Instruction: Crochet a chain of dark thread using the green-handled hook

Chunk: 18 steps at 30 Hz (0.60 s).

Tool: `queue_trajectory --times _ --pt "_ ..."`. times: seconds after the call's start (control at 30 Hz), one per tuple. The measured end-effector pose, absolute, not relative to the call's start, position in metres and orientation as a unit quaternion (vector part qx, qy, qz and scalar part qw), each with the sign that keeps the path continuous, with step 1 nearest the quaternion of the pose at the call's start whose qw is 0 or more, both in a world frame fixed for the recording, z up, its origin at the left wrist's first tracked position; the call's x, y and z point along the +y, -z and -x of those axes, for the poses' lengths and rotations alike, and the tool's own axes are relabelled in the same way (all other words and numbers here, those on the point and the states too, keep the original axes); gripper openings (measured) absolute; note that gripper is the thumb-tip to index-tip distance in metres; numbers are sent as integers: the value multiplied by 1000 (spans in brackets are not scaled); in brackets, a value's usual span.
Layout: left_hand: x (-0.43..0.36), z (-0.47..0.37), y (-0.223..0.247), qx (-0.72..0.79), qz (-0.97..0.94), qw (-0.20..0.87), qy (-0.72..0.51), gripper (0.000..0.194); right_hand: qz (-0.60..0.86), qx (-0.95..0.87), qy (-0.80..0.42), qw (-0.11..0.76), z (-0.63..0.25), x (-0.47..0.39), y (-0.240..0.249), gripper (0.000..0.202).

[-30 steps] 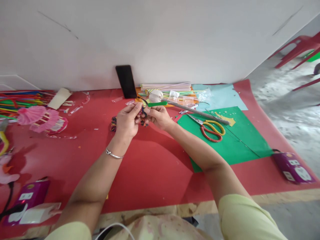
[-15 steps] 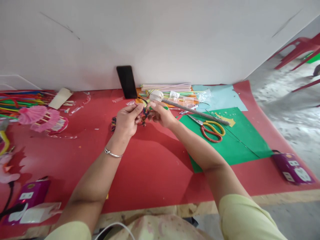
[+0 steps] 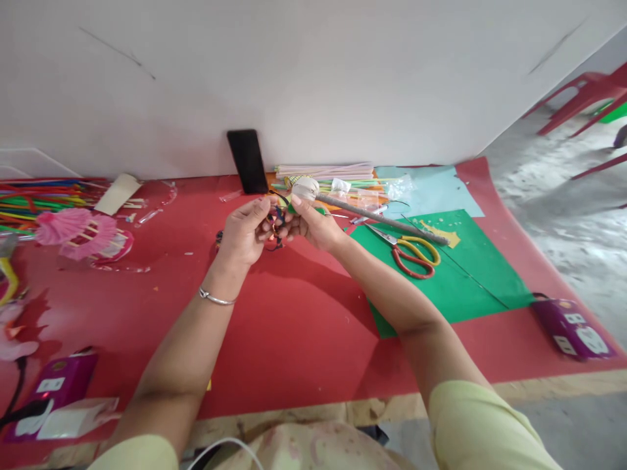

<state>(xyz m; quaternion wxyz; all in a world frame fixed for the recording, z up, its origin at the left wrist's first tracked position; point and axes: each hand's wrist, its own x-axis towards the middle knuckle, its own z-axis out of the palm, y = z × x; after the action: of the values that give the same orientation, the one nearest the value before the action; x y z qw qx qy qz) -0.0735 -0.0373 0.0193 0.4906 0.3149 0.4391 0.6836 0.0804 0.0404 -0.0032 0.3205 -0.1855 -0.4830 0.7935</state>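
My left hand (image 3: 247,228), a silver bangle on its wrist, is closed with thumb and fingers pinching one side of a small dark multicoloured bundle (image 3: 278,219). Thin strands with orange and blue bits dangle from it; its exact kind is unclear. Opposite, my right hand (image 3: 313,223) has its fingers closed at the bundle's other side. A narrow green piece (image 3: 321,210) shows in that hand, partly covered by the thumb. Just behind the hands lies a grey rod (image 3: 382,214) with a white wrapped head (image 3: 304,188). My fingers hide much of what they grip.
Scissors (image 3: 411,251) rest on a green sheet (image 3: 450,300) to the right. A phone (image 3: 246,160) leans against the white wall. Pink pleated pieces (image 3: 83,232) and coloured sticks (image 3: 44,199) are at left. Purple boxes (image 3: 571,329) sit near both ends of the red-covered table (image 3: 289,339).
My left hand has shifted slightly left and down, away from the right hand. More of the dark bundle shows between them. The things on the table have stayed put.
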Motion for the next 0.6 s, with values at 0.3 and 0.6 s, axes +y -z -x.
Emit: queue_trajectory --times 0.3,0.6 --pt "-36 77 -25 458 -316 472 -684 39 199 -513 -755 356 -81 38 3 67" --pt "-36 80 -25 469 -305 497 -664 33 207 -464 -782 361 -78 40 7 58"
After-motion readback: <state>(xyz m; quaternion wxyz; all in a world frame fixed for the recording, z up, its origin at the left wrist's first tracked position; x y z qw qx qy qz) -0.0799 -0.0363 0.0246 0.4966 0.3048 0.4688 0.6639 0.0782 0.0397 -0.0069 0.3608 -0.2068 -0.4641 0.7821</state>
